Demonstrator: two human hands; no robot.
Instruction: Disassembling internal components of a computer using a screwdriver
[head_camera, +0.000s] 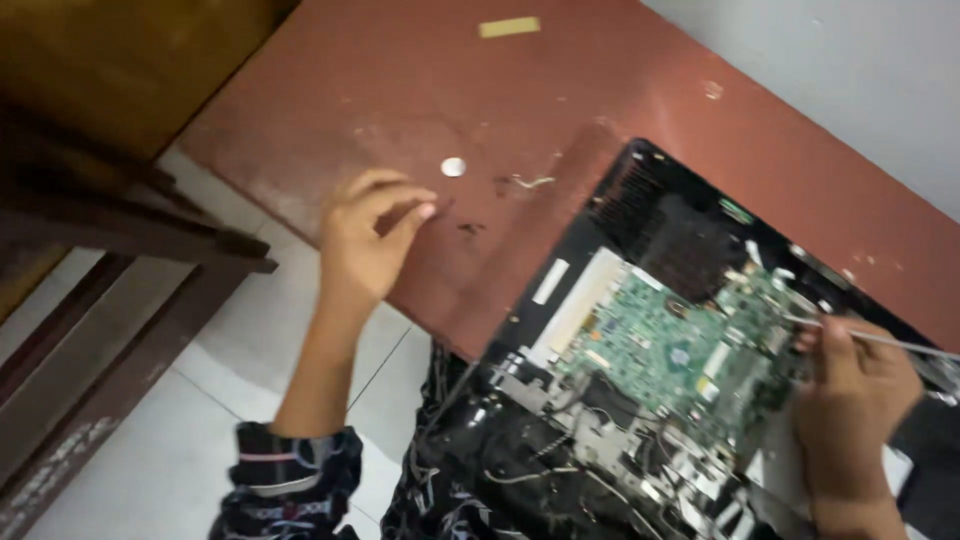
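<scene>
Patterned sleeve (290, 475) at lower left, nearest the lens. Left hand (368, 238) over the red table (400, 90), fingers curled with thumb and forefinger pinched, possibly on a tiny part too blurred to identify. Silver disc (453, 167) just beyond it. Opened laptop (640, 200) with green board (675, 350) at centre. Right hand (855, 385) grips a thin tool (890, 342) over the board.

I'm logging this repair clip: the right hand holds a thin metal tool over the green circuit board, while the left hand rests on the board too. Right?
Not quite. The head view shows the left hand over the reddish table, away from the green circuit board. The right hand does hold the thin metal tool over the board.
</scene>
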